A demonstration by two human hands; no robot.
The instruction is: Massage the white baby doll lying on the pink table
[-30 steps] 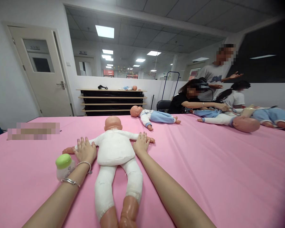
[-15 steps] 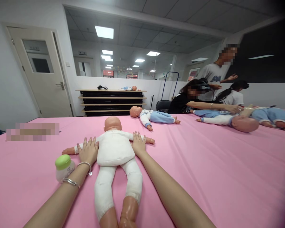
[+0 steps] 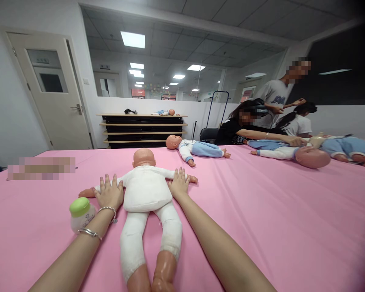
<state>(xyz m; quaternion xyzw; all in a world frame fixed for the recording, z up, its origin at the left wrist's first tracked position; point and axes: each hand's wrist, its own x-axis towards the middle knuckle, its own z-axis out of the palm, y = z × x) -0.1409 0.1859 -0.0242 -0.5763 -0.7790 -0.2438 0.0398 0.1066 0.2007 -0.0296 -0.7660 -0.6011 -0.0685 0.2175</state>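
Observation:
A baby doll (image 3: pixel 147 190) with a white cloth body lies on the pink table cover, its feet toward me and the back of its head away. My left hand (image 3: pixel 110 192) lies flat with fingers spread over the doll's left-side arm, beside the torso. On the other side, my right hand (image 3: pixel 179 184) rests open across the other arm, close to the torso. A white jar with a green lid (image 3: pixel 80 213) stands beside my left wrist, partly hidden by the forearm.
Beyond lies a doll in blue and white clothes (image 3: pixel 200 149) on the pink cover (image 3: pixel 246 211). Farther right are more dressed dolls (image 3: pixel 313 157), where a person in black (image 3: pixel 231 132) reaches across. A blurred patch (image 3: pixel 42 168) covers something at the far left.
My hands have shifted slightly outward from the doll's torso, with fingers a little more spread. The doll stays in place. The standing person at the back has moved slightly right.

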